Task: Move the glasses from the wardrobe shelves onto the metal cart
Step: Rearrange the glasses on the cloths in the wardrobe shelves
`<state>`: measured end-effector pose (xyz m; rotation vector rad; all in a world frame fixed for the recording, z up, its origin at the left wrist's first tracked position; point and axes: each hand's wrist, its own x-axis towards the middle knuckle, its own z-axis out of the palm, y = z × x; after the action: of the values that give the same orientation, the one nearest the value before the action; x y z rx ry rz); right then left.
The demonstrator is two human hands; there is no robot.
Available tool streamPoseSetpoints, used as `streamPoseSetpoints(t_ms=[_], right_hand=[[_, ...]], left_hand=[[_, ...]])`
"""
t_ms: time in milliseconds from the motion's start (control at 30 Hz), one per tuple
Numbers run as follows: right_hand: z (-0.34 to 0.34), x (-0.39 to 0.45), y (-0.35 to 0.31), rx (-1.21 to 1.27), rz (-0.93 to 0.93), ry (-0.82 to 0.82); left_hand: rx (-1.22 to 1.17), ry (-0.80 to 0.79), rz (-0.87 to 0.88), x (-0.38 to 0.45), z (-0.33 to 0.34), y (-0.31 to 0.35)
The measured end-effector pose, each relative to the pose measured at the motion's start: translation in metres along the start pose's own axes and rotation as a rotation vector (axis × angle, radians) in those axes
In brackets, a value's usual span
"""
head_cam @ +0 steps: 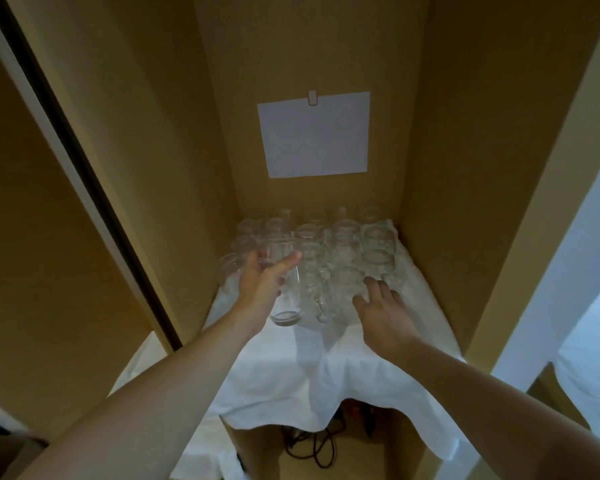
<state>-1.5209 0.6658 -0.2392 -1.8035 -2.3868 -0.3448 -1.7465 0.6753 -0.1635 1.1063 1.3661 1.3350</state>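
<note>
Inside wardrobe, left hand (262,284) gripping tall glass (284,289), right hand (381,306) spread over clustered glasses (361,244), white cloth (291,375), paper sheet (314,135).

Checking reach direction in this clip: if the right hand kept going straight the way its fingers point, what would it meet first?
Most likely the nearest glasses at the front of the cluster on the white cloth. The right hand points at them with spread fingers; whether it already touches them is unclear.
</note>
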Motion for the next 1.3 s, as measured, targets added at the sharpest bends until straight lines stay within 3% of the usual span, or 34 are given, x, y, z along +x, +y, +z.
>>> streamPoseSetpoints(t_ms=[100, 200, 333, 433, 533, 733, 867, 933, 1000, 1133, 1300], right_hand=[[-0.008, -0.003, 0.008, 0.210, 0.068, 0.088], [-0.024, -0.002, 0.006, 0.657, 0.330, 0.142], [-0.046, 0.001, -0.006, 1.581, 0.729, -0.121], [-0.048, -0.008, -0.009, 1.914, 0.739, -0.293], [-0.050, -0.014, -0.007, 2.176, 0.686, -0.310], [-0.068, -0.022, 0.010, 2.414, 0.706, 0.050], [-0.083, -0.029, 0.035, 2.290, 0.577, 0.210], [-0.092, -0.025, 0.043, 2.103, 0.661, 0.307], [-0.106, -0.022, 0.043, 1.734, 0.796, 0.411], [-0.122, -0.019, 0.047, 0.902, 0.716, 0.309], [-0.104, -0.016, 0.047, 0.492, 0.617, 0.082]], left_hand=[[-0.001, -0.024, 0.027, 0.002, 0.014, 0.004], [0.022, -0.079, 0.058, 0.001, 0.029, 0.008], [0.002, -0.166, 0.096, -0.004, 0.050, 0.017], [-0.005, -0.252, 0.130, -0.009, 0.064, 0.023], [-0.017, -0.352, 0.163, -0.010, 0.074, 0.027], [0.037, -0.500, 0.216, -0.005, 0.077, 0.027], [0.147, -0.493, 0.174, 0.003, 0.077, 0.016], [0.209, -0.433, 0.128, 0.005, 0.075, 0.011], [0.285, -0.386, 0.124, 0.010, 0.073, 0.002], [0.382, -0.354, 0.158, 0.019, 0.069, -0.008], [0.383, -0.354, 0.187, 0.024, 0.061, -0.006]])
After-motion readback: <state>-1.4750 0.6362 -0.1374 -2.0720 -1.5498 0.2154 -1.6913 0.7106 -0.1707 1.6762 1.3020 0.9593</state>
